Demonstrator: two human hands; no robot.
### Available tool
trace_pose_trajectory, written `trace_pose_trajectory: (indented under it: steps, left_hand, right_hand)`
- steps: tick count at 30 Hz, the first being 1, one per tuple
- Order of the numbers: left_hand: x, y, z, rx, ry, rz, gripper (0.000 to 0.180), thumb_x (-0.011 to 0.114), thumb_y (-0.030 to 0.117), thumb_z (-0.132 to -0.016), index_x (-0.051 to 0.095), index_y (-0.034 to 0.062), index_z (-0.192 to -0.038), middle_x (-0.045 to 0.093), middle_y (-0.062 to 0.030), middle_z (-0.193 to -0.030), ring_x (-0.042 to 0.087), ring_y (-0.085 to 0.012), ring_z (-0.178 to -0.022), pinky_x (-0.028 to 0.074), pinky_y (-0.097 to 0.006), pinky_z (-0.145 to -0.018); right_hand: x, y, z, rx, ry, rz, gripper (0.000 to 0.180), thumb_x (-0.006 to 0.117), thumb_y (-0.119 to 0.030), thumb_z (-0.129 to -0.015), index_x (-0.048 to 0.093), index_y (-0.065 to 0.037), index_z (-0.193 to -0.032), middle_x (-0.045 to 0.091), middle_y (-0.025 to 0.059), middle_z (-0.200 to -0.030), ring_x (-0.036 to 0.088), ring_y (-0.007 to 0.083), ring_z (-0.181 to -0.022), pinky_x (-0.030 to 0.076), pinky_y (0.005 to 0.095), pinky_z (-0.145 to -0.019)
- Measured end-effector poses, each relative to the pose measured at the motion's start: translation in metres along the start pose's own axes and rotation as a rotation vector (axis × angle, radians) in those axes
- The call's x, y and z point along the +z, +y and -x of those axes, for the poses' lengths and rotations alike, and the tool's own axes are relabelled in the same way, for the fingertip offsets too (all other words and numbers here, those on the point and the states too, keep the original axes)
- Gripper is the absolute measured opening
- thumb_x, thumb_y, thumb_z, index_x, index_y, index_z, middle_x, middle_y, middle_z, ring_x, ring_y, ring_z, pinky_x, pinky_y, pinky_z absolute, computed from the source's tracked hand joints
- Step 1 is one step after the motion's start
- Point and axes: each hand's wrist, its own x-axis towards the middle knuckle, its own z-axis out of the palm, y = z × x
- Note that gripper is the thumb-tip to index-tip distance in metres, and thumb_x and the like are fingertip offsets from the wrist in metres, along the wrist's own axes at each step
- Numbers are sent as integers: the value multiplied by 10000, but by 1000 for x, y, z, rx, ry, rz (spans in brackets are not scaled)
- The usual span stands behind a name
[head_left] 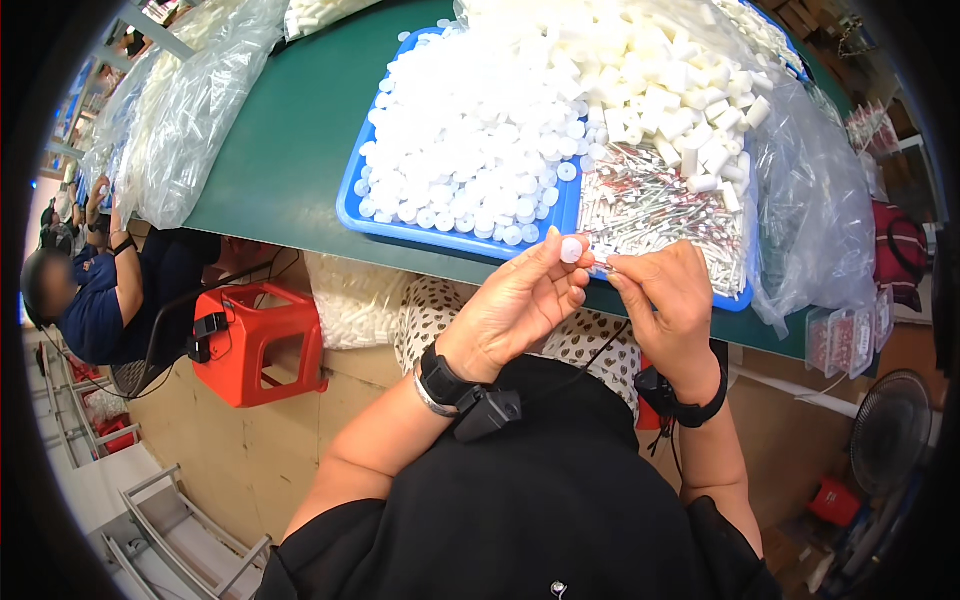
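Between thumb and fingertips, my left hand pinches a small white round plastic disc. My right hand is just beside it, thumb and forefinger pressed together on a small thin piece too tiny to make out. Both hands are over the front edge of the blue trays. A heap of similar white discs fills the left blue tray. In the right blue tray lie many thin metal rods with white and reddish parts, with white foam cylinders piled behind them.
The trays stand on a green table. Clear plastic bags flank them. Small clear boxes hang at the table's right edge. A red stool and a seated person are to the left; a fan stands at right.
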Motion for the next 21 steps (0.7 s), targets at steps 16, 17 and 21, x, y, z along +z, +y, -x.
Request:
trace_pose_trajectory:
  steps: [16, 17, 21]
  left_hand:
    - [-1, -5, 0, 19, 54, -56, 342, 545, 349, -1009, 557, 37, -1148, 594, -16, -968, 562, -93, -839, 502, -229, -761]
    - [0, -5, 1, 33, 54, -65, 332, 552, 336, -1008, 563, 35, -1150, 600, -15, -969, 568, -91, -842, 505, -227, -762]
    - [1, -7, 0, 110, 83, -170, 291, 581, 275, -1001, 588, 29, -1157, 626, -9, -973, 592, -81, -853, 512, -222, -771]
  right_hand:
    - [5, 1, 7, 26, 0, 93, 179, 753, -50, -770, 682, -61, -934, 591, 20, -755, 504, 220, -701, 394, 356, -650]
    - [5, 0, 8, 13, -7, 108, 190, 755, -49, -763, 683, -60, -938, 588, 20, -758, 504, 220, -703, 396, 356, -649]
    - [1, -4, 6, -60, -35, 150, 239, 758, -41, -733, 686, -55, -960, 581, 19, -765, 503, 218, -701, 396, 350, -635]
